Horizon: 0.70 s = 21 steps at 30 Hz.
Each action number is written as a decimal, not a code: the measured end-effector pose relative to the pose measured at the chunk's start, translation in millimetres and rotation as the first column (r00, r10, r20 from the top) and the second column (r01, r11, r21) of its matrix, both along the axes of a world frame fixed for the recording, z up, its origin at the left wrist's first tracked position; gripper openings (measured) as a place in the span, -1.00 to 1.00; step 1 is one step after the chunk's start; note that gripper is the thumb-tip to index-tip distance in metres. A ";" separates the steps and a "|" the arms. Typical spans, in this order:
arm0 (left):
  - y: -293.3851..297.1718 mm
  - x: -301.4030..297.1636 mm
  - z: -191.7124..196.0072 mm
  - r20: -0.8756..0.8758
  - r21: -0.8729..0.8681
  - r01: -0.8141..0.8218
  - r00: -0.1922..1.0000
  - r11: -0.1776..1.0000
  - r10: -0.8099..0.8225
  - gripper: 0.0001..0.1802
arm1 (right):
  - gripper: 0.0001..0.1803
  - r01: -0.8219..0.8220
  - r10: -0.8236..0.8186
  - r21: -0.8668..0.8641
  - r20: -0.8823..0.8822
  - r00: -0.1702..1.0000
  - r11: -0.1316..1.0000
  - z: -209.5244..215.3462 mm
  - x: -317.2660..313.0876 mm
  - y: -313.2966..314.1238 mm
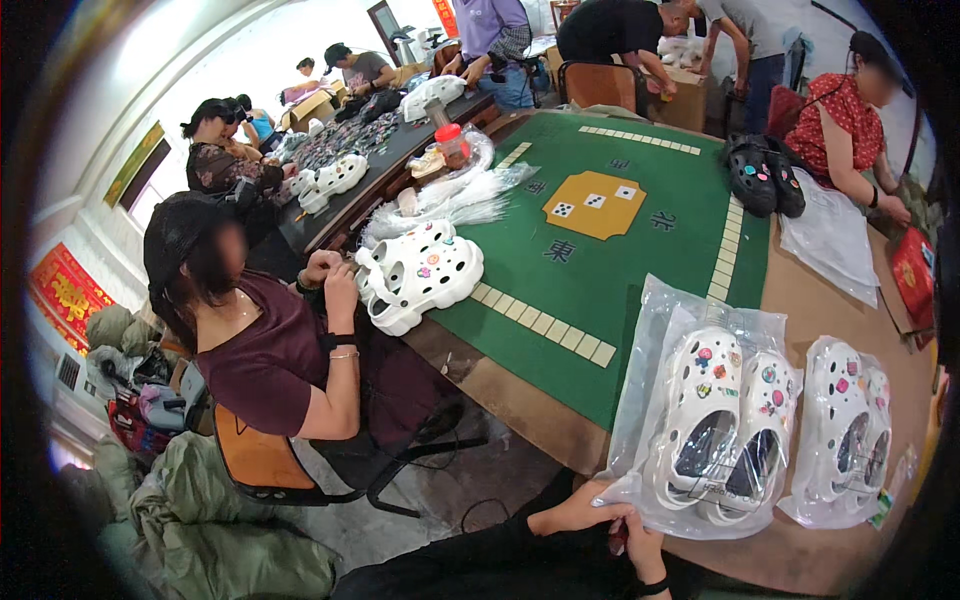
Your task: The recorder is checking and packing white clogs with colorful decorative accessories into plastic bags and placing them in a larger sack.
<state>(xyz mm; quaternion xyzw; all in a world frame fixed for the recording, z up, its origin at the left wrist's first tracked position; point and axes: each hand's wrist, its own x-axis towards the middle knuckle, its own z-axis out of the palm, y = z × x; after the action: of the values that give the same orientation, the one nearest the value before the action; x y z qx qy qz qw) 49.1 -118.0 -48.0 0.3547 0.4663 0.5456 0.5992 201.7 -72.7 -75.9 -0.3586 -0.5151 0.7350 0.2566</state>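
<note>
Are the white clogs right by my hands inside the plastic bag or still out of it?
Inside. The white clogs lie side by side within the clear bag, its film covering them; both hands pinch its near corner.

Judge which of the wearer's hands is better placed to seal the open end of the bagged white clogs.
Probably the left hand: it already grips the lower-left corner of the clear bag of white clogs. The right hand sits just below, apparently gripping that edge too.

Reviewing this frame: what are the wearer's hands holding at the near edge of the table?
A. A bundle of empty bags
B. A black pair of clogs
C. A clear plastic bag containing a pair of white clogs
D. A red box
C: both hands, left hand and right hand, pinch the near end of the clear plastic bag, with the white clogs decorated with charms visible inside.
</note>
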 end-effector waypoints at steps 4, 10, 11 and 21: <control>1.0 1.3 -0.2 -0.020 0.005 0.032 0.999 0.999 -0.031 -0.74 | -0.69 -0.009 0.009 -0.030 0.013 1.000 1.000 2.1 3.3 -1.7; -6.3 -7.8 -6.7 -0.065 -0.033 0.052 0.996 0.998 -0.054 -0.76 | -0.68 -0.019 0.025 -0.072 0.083 0.996 0.997 9.0 -1.6 -3.6; 5.0 -0.2 -0.6 -0.108 -0.090 -0.013 0.994 0.996 0.003 -0.77 | -0.72 -0.036 0.040 -0.064 0.050 0.998 0.997 3.4 2.9 3.0; 2.4 23.3 -48.9 -0.564 0.627 -0.207 0.545 0.751 0.621 -0.79 | -0.67 0.000 -0.022 0.421 0.048 0.999 0.907 -1.9 -10.3 -4.0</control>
<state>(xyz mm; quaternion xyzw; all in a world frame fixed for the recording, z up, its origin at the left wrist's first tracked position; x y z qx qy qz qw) 72.5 -115.7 -96.8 0.5588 0.5864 0.5795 0.0898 191.5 -76.7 -77.8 -0.3167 -0.6657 0.5959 0.3183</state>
